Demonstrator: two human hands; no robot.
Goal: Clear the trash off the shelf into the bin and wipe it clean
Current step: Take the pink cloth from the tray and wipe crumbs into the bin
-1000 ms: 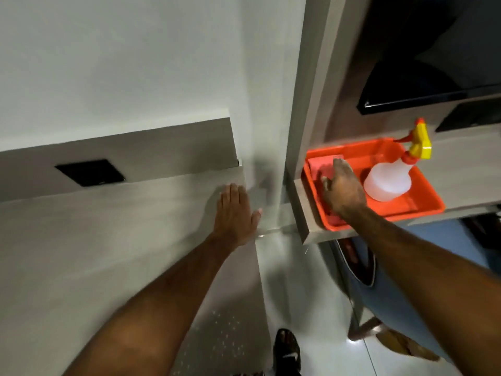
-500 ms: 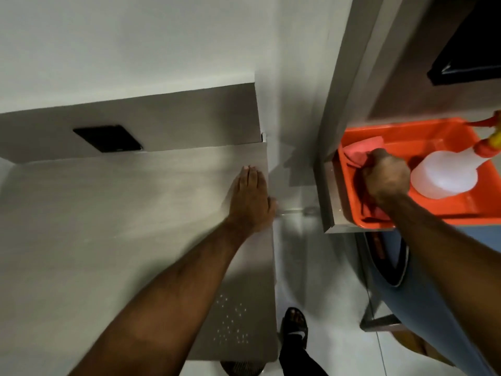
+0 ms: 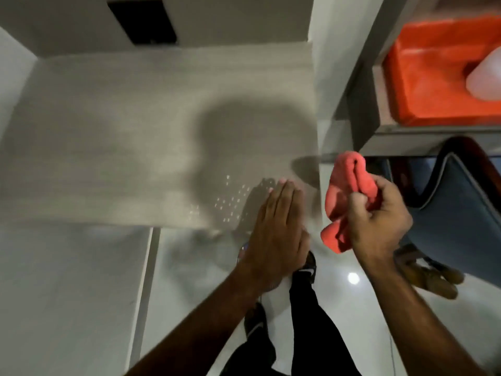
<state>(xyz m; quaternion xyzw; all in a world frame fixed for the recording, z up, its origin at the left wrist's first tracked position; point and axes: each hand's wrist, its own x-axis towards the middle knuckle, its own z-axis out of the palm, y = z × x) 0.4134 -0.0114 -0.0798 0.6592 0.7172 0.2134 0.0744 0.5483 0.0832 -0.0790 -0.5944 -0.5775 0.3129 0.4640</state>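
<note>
The grey wood-grain shelf (image 3: 113, 137) fills the left and middle of the view, with small pale droplets (image 3: 230, 202) near its front right corner. My left hand (image 3: 276, 226) lies flat, fingers together, on that corner. My right hand (image 3: 379, 221) is just right of the shelf edge, above the floor, shut on a crumpled red cloth (image 3: 344, 191). No trash or bin shows.
An orange tray (image 3: 423, 77) with a white spray bottle (image 3: 485, 74) sits on a second shelf at the upper right. Below it is a blue chair (image 3: 455, 202). A black wall plate (image 3: 143, 20) is behind the shelf. Glossy white floor lies beneath.
My right hand has lifted the red cloth out of the orange tray and brought it left and down beside the shelf. My left hand slid back to the front corner.
</note>
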